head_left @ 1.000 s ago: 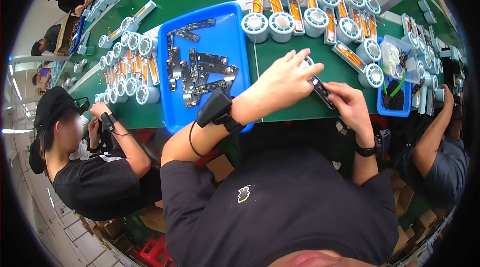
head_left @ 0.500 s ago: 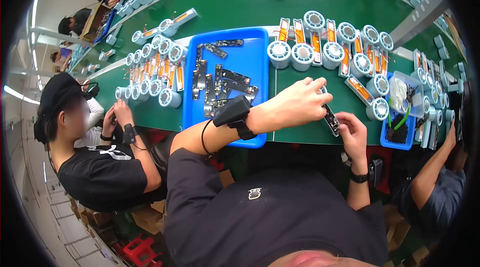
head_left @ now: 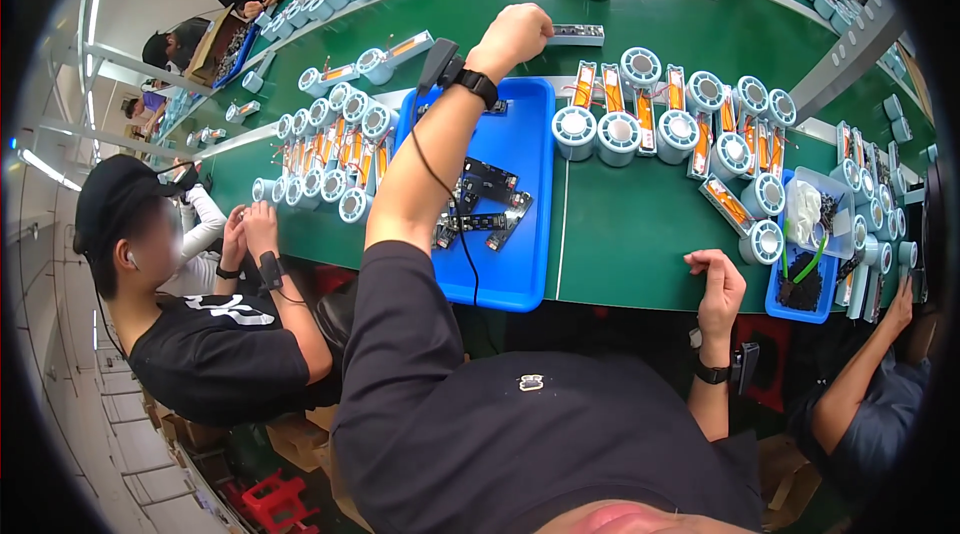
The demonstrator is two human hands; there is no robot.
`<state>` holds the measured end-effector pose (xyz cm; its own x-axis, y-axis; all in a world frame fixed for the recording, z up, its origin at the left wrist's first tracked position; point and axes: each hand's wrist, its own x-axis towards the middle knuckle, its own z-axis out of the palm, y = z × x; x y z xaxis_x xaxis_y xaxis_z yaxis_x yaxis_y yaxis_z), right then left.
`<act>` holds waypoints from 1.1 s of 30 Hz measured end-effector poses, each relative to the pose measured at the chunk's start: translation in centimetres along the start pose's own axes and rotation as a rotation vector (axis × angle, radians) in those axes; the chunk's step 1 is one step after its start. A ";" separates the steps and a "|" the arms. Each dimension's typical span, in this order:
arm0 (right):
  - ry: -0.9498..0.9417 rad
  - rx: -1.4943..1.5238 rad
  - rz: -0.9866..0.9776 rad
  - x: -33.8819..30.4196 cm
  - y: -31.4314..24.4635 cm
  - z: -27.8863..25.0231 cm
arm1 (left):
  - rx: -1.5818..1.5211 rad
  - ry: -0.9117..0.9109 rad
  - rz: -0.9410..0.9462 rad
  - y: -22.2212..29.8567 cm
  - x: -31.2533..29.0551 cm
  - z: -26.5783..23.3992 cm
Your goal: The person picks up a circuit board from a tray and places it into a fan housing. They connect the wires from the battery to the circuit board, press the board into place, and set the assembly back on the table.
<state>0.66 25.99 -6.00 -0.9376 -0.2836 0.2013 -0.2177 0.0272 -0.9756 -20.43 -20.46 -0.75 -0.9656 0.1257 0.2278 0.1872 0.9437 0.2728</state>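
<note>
Beyond the blue plastic tray (head_left: 520, 234) of flat black boards, left hand (head_left: 515, 34) is stretched far out, fingers curled onto the end of a slim grey rectangular bar (head_left: 578, 35) lying on the green mat (head_left: 640, 234) — right hand (head_left: 717, 286) rests half-curled and empty at the table's near edge.

Left hand (head_left: 515, 34) extended over green bench (head_left: 640, 234), touching a narrow grey strip part (head_left: 578, 35). Right hand (head_left: 718, 286) loosely curled at bench edge. Blue tray (head_left: 520, 189) holds dark strip parts (head_left: 480, 209).

Worktop (head_left: 640, 234): smooth green, slight sheen. Blue tray (head_left: 520, 184): glossy plastic. Boards (head_left: 480, 204) in it: dark, matt. Spools (head_left: 640, 64): pale plastic w/ orange film.
</note>
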 end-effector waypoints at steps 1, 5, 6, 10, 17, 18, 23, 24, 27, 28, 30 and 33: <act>0.016 0.000 0.009 -0.3 0.0 0.0 | -0.001 -0.009 0.005 -0.2 0.2 0.0; 0.008 -0.016 -0.007 -0.3 0.0 -0.1 | 0.172 0.066 -0.035 -3.1 -1.0 -3.3; 0.026 -0.020 0.000 -0.3 0.0 -0.1 | 0.357 0.053 -0.135 -3.6 -1.3 -5.5; 0.013 -0.024 -0.015 -0.2 -0.2 -0.1 | 0.621 -0.243 -0.680 -11.2 -8.6 -7.3; -0.007 -0.105 0.002 -0.1 -0.2 0.7 | 0.315 0.063 -0.334 -12.9 -9.4 -8.7; -0.004 -0.111 0.016 -0.2 -0.3 0.4 | 0.167 0.110 -0.190 -9.3 -8.7 -9.3; -0.014 -0.121 -0.003 -0.7 -0.4 0.5 | -0.074 -0.209 0.494 12.8 -10.1 -9.7; 0.007 -0.134 -0.002 -0.7 -0.1 0.4 | -0.029 -0.231 0.627 15.8 -10.9 -7.7; 0.001 -0.129 -0.005 -0.1 0.2 0.7 | 0.061 -0.128 0.764 21.6 -15.1 -3.5; 0.007 -0.127 0.000 -0.2 0.1 0.7 | 0.101 -0.123 0.802 22.6 -15.9 -2.4; 0.015 -0.127 0.007 -0.3 0.0 0.7 | 0.115 -0.101 0.805 23.4 -16.8 -0.2; -0.018 -0.132 0.002 -0.3 -0.2 0.7 | 0.142 -0.058 0.821 23.9 -17.6 0.7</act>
<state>1.14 25.43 -5.94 -0.9331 -0.3008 0.1970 -0.2511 0.1529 -0.9558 0.90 0.11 1.15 -0.5409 0.8020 0.2533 0.8146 0.5746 -0.0797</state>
